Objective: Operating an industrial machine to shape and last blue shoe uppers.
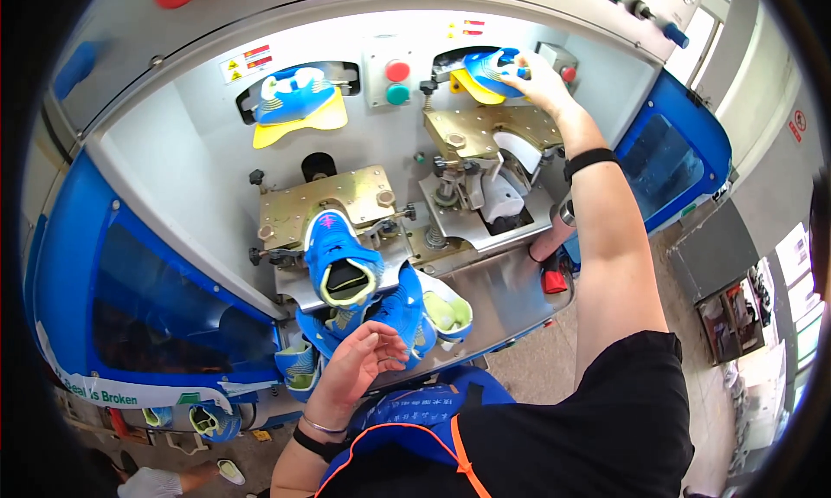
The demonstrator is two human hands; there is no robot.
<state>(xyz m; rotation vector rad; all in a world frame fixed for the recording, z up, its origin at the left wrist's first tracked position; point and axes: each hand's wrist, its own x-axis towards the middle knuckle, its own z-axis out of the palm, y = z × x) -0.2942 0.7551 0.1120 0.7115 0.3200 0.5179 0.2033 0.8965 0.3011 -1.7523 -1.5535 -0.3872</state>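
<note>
1. Right hand [544, 84]: fingers bent against the blue upper [485, 72] just left of it; whether they grip, I cannot tell.
2. Left hand [359, 359]: half open, fingers loosely curled, empty; blue shoes [398, 307] heaped just beyond it on the bench [506, 294].

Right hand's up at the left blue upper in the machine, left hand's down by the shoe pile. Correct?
Wrong upper: the head view shows the right hand at the right blue upper, not the left one. The left hand is down by the shoe pile, as you said.
</note>
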